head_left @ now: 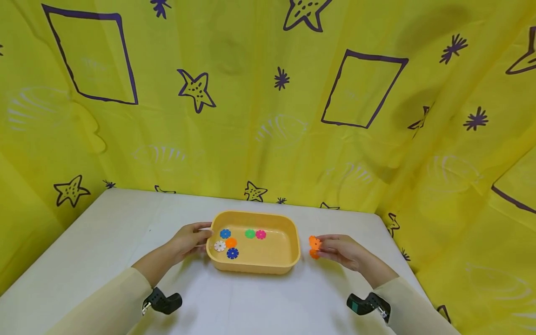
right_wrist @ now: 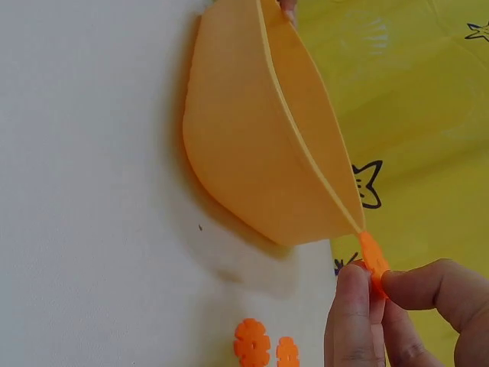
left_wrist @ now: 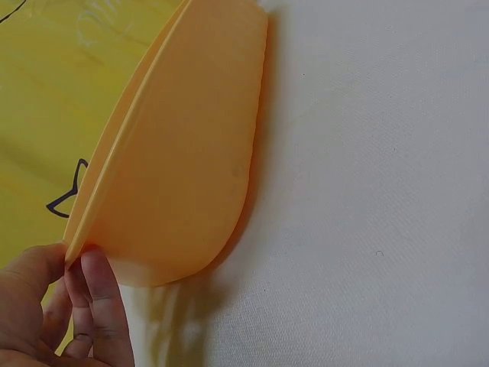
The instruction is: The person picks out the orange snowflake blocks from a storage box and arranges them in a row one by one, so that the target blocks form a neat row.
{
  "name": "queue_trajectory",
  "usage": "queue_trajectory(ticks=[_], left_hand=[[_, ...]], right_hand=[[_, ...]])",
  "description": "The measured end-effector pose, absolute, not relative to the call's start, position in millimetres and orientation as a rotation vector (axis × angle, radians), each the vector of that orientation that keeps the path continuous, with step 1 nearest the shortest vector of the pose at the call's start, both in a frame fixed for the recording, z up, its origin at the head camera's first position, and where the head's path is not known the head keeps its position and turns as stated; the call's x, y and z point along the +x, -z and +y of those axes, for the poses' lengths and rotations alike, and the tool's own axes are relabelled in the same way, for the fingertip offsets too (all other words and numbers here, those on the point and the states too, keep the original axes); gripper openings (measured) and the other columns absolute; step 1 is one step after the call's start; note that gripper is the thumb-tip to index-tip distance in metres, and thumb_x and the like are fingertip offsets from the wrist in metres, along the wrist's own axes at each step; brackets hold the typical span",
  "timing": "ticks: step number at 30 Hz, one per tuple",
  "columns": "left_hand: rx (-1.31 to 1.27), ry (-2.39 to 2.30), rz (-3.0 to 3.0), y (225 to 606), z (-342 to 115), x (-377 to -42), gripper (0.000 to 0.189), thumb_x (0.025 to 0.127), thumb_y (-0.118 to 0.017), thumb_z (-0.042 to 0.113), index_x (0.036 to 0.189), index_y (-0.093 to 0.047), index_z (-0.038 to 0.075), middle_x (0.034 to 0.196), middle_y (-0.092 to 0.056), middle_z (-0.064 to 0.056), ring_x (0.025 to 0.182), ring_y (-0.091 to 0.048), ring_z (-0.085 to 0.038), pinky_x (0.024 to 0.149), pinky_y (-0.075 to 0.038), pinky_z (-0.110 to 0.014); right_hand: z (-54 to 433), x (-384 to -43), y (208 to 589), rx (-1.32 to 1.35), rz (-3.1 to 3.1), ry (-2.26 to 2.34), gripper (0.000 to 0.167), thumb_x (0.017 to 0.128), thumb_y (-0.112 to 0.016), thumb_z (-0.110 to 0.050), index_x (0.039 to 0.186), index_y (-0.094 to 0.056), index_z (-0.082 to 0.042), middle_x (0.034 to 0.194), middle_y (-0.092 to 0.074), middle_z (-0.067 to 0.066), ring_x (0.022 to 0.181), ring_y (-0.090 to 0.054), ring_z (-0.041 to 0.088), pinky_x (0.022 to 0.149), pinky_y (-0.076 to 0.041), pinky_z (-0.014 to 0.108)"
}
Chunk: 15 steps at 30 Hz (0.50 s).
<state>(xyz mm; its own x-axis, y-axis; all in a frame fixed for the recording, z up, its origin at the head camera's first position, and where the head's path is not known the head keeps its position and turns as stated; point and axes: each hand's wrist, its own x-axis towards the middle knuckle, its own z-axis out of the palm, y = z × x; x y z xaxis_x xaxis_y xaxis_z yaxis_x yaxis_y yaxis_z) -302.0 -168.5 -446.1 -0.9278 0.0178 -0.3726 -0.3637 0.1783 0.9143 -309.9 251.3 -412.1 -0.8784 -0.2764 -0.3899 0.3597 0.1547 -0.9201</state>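
A shallow orange-yellow plastic basin (head_left: 268, 260) stands on the white table. My left hand (head_left: 190, 239) pinches its left rim, thumb on one side and fingers on the other, as the left wrist view (left_wrist: 95, 306) of the hand shows. To the right of the basin, my right hand (head_left: 345, 251) pinches an orange snowflake-shaped plastic disc (right_wrist: 373, 260) between thumb and fingers. Below it, two more orange discs (right_wrist: 251, 343) lie on the table. Inside the basin are a light blue disc (head_left: 225, 233), a white disc (head_left: 219, 246), a green disc (head_left: 250, 233) and several others.
The white table (head_left: 259, 302) runs back to a yellow curtain (head_left: 234, 153) printed with stars and fish, which also hangs along both sides. Dark bands with cameras sit on both wrists.
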Motion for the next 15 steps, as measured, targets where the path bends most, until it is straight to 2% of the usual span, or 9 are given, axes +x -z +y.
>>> queue_trajectory(ticks=[8, 15], left_hand=[[-0.318, -1.810, 2.173, 447.0, -169.9, -302.0, 0.051, 0.098, -0.059, 0.016, 0.145, -0.044, 0.004, 0.117, -0.063, -0.017, 0.079, -0.062, -0.016, 0.066, -0.055, -0.024], [-0.304, -1.803, 2.173, 447.8, -169.5, -303.0, 0.052, 0.098, -0.059, 0.017, 0.146, -0.043, 0.004, 0.121, -0.062, -0.018, 0.082, -0.063, -0.017, 0.068, -0.056, -0.024]], right_hand=[[264.4, -310.4, 416.7, 0.111, 1.946, 1.803, 0.051, 0.097, -0.052, 0.003, 0.142, -0.033, 0.018, 0.108, -0.063, 0.011, 0.090, -0.069, 0.016, 0.090, -0.054, 0.033], [277.6, -308.6, 424.9, 0.116, 1.898, 1.854, 0.056, 0.097, -0.050, 0.004, 0.143, -0.023, 0.021, 0.099, -0.060, 0.008, 0.088, -0.069, 0.015, 0.084, -0.057, 0.026]])
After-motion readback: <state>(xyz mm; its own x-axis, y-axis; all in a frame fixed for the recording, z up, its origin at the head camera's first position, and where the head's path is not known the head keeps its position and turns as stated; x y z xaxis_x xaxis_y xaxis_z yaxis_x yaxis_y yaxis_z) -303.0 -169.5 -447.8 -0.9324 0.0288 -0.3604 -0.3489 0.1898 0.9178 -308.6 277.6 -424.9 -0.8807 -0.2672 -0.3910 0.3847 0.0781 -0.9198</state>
